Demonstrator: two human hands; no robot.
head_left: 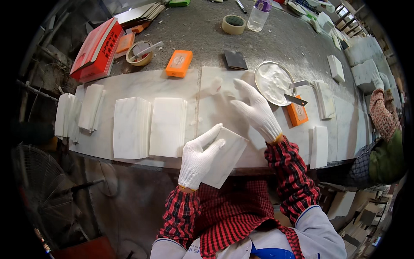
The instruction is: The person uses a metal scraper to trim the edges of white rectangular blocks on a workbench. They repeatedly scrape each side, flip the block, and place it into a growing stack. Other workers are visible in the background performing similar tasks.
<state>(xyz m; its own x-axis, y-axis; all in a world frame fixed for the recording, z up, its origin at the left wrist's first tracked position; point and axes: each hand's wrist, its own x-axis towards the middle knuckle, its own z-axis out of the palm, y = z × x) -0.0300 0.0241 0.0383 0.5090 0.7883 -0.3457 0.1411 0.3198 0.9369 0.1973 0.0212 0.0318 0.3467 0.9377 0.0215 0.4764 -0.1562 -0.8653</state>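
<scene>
My left hand, in a white knit glove, grips a thin white marble tile with faint grey veins. The tile is tilted at the table's front edge, in front of my checked apron. To its right, my gloved right hand is open, thumb and fingers apart, over the marble slab. Just beyond its fingertips lies a small whitish lump. Beside that hand stands a round metal dish of white paste, with two flat blades resting at its rim.
Stacks of white tiles stand at left; more tiles lie at right. Orange boxes, a black square sheet, tape roll, bottle and red box sit farther back. A co-worker's gloved hand touches slabs at far right.
</scene>
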